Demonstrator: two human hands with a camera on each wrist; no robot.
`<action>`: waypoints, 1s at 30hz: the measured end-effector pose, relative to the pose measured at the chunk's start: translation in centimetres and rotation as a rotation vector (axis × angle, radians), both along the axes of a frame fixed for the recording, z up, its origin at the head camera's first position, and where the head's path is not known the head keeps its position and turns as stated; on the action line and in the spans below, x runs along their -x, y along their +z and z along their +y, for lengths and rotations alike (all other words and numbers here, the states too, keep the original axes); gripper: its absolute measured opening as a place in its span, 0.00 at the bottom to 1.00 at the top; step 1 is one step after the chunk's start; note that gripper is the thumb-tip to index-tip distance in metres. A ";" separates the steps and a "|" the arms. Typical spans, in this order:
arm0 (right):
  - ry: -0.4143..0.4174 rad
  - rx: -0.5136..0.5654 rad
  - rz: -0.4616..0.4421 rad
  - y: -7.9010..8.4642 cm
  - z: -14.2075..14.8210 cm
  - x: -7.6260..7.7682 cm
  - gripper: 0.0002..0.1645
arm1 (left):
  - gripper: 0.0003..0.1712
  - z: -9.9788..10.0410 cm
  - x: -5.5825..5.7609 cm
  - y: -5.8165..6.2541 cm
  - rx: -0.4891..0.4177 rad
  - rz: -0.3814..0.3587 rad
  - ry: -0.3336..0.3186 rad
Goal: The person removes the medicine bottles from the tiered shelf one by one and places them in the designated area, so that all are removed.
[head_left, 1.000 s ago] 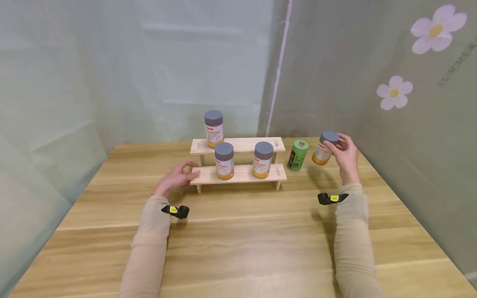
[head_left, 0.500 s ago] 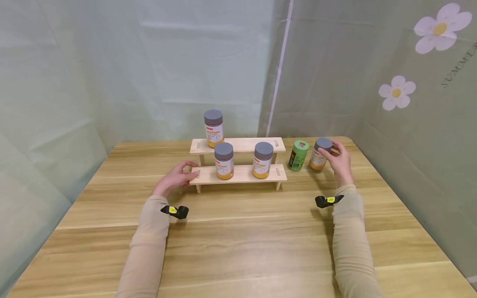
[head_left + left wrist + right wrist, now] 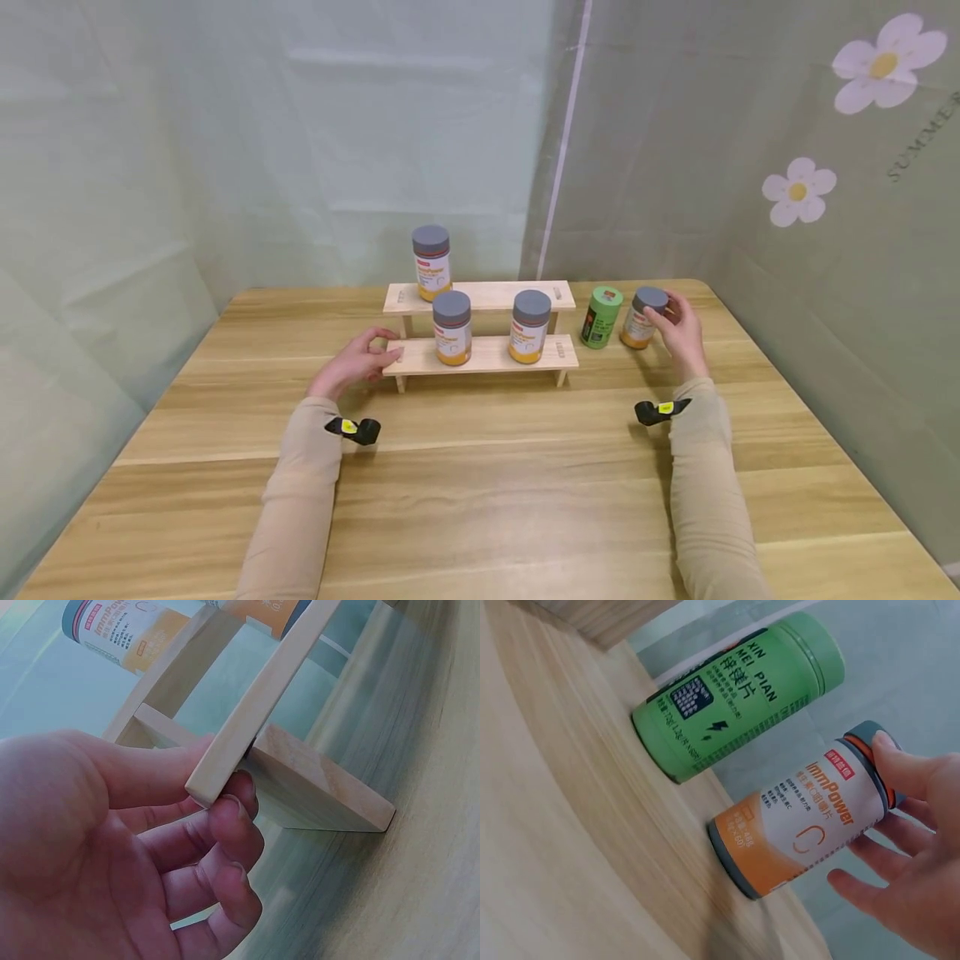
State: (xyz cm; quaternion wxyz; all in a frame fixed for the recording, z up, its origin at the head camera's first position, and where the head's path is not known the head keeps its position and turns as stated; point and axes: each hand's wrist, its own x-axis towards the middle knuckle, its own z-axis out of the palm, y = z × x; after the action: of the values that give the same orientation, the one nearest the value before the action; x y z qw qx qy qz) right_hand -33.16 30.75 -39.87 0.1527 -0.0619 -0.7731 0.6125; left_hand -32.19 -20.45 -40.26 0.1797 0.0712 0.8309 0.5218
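Observation:
My right hand (image 3: 684, 337) has thumb and fingers about the grey cap of a white-and-orange pill bottle (image 3: 637, 329), which stands upright on the table at the right. Its label reads ImmPower in the right wrist view. Just left of it, a small gap away, stands a green pill bottle (image 3: 735, 697). My left hand (image 3: 356, 364) pinches the left end of a two-tier wooden rack (image 3: 491, 356), thumb on top of the lower board (image 3: 255, 705) and fingertips beneath. Two matching bottles stand on the lower tier, a left one (image 3: 452, 329) and a right one (image 3: 528, 327). Another bottle (image 3: 432, 265) occupies the upper tier's left end.
The wood-grain table (image 3: 480, 483) runs back to a pale cloth backdrop (image 3: 360, 142). On the right hangs a grey curtain (image 3: 847, 275) printed with flowers. A small black wrist camera (image 3: 660, 411) sits on the right sleeve, and another (image 3: 354, 429) on the left.
The right hand has brought its pill bottle down and left, from above the table to standing beside the green bottle. My left hand has stayed on the rack.

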 end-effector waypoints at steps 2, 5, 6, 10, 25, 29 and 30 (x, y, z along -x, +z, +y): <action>0.010 0.013 0.005 -0.1 0.1 0.1 0.37 | 0.30 0.0 0.0 -0.1 -0.007 0.003 -0.002; 0.027 0.013 0.001 -0.3 0.1 0.1 0.39 | 0.30 0.0 0.1 -0.1 -0.014 0.004 -0.004; 0.030 0.012 -0.001 -0.3 0.1 0.2 0.40 | 0.30 0.0 0.1 -0.1 -0.014 0.004 -0.004; 0.024 -0.010 -0.028 -0.5 0.1 0.2 0.44 | 0.30 0.0 0.1 0.0 -0.006 0.004 -0.007; -0.040 -0.073 -0.005 -0.8 0.4 0.4 0.37 | 0.30 0.1 0.0 -0.1 -0.001 -0.001 -0.003; -0.018 -0.084 0.005 -0.9 0.4 0.4 0.36 | 0.30 0.0 0.0 0.0 0.004 0.005 -0.004; -0.014 -0.084 0.006 -0.9 0.4 0.4 0.35 | 0.30 0.0 0.0 0.0 0.005 0.007 -0.004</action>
State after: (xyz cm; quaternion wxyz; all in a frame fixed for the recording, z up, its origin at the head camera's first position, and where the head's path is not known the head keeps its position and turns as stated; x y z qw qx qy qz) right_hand -33.54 31.19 -40.81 0.1618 -0.0589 -0.7972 0.5786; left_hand -32.17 -20.49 -40.26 0.1781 0.0743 0.8327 0.5190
